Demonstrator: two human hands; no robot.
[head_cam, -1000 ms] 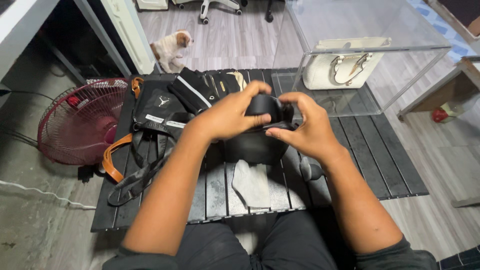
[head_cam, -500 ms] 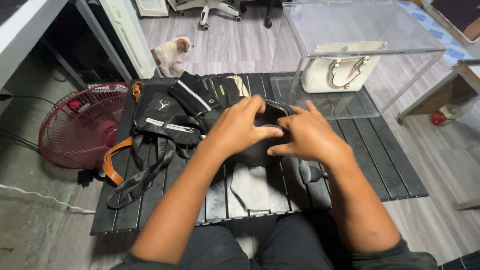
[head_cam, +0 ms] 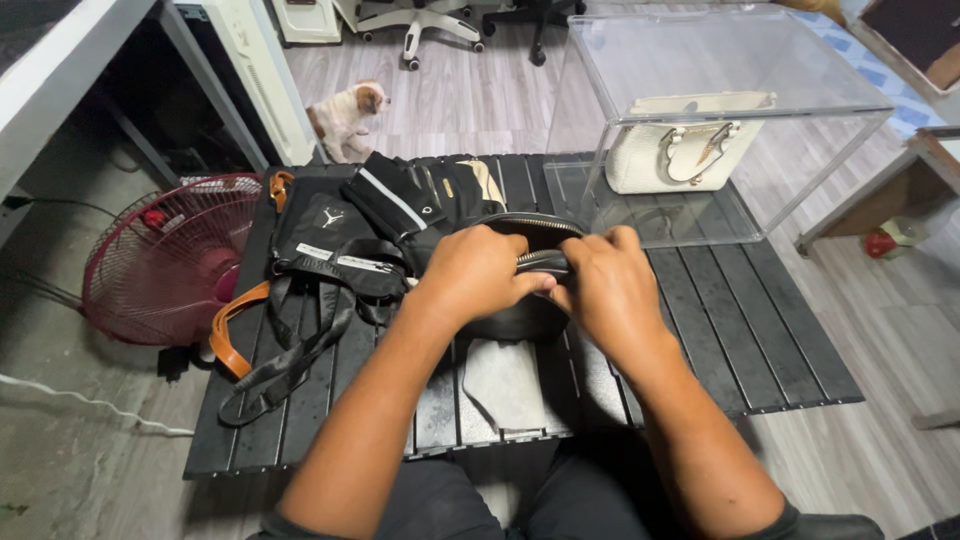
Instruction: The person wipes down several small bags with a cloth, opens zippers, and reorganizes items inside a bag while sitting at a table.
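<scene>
Black slatted table [head_cam: 700,330] lies under my arms. My left hand [head_cam: 478,272] clamps the small black zip pouch [head_cam: 520,300] to steady it on the table's middle, while my right hand [head_cam: 605,285] pinches its open zipper edge.

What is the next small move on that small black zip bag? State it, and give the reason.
Probably draw the zip along its track with the right hand while the left hand steadies the small black zip bag. Both hands pinch at the metal zip line on top, and the bag's mouth there looks partly open, so it seems only partway closed.
</scene>
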